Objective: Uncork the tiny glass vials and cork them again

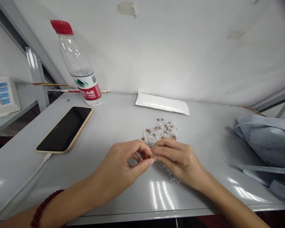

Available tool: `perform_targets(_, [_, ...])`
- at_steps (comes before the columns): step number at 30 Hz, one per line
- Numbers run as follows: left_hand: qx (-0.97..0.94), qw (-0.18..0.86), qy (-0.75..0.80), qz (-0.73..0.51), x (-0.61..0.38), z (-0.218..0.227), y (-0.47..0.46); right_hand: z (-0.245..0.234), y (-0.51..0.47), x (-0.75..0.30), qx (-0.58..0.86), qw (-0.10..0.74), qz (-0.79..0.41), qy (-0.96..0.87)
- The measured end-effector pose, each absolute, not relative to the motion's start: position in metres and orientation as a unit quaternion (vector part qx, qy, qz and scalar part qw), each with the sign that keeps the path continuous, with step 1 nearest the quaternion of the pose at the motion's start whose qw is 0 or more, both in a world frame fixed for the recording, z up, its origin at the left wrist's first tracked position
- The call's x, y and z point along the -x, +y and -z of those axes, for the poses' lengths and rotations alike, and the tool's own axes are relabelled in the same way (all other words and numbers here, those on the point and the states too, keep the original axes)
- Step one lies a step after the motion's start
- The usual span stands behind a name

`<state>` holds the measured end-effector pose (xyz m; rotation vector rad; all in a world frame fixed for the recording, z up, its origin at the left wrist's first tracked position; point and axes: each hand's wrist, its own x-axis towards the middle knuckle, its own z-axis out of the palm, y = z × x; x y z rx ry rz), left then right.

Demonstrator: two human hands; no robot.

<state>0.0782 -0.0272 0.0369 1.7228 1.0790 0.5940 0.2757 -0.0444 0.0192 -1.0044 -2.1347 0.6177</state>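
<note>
Both my left grip (124,160) and my right grip (181,155) pinch one small, mostly hidden gold-coloured piece (152,156), just below centre in the head view. Likely light, stiff, easily dropped: I should hold its edges by fingertip.

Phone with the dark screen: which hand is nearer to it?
Left. The left hand is right of the phone, not touching it; the right hand is farther right.

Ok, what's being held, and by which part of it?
A small brownish piece, held where the left hand and right hand meet; which part each grips is too covered to tell.
</note>
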Motion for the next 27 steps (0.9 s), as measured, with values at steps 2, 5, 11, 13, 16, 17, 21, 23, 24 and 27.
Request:
perform_targets(2, [-0.719, 0.470, 0.450, -0.243, -0.079, -0.034, -0.028, -0.015, -0.046, -0.275, 0.378, 0.339, -0.214, -0.835])
perform_targets(5, [-0.725, 0.464, 0.449, -0.241, -0.080, -0.032, -0.027, -0.010, -0.046, -0.274, 0.361, 0.355, -0.175, -0.845])
perform_targets(11, [-0.680, 0.547, 0.435, -0.222, -0.078, -0.033, -0.019, -0.015, -0.048, -0.270, 0.374, 0.367, -0.213, -0.825])
perform_targets(13, [-0.659, 0.589, 0.425, -0.195, -0.077, -0.033, -0.017, -0.018, -0.051, -0.270, 0.362, 0.364, -0.228, -0.827])
perform_targets(16, [-0.663, 0.599, 0.414, -0.174, -0.077, -0.033, -0.015, -0.020, -0.057, -0.271, 0.350, 0.364, -0.220, -0.835])
perform_targets(17, [-0.670, 0.593, 0.413, -0.171, -0.078, -0.033, -0.014, -0.020, -0.058, -0.272, 0.350, 0.362, -0.216, -0.837])
perform_targets(21, [-0.670, 0.584, 0.431, -0.155, -0.082, -0.036, -0.012, -0.020, -0.056, -0.276, 0.350, 0.361, -0.216, -0.837])
perform_targets(23, [-0.670, 0.576, 0.441, -0.157, -0.083, -0.037, -0.012, -0.019, -0.054, -0.277, 0.350, 0.376, -0.227, -0.827])
perform_targets(24, [-0.675, 0.568, 0.442, -0.162, -0.083, -0.037, -0.012, -0.019, -0.053, -0.277, 0.350, 0.383, -0.234, -0.822])
perform_targets(27, [-0.705, 0.539, 0.424, -0.179, -0.083, -0.032, -0.012, -0.017, -0.053, -0.274, 0.348, 0.379, -0.248, -0.821])
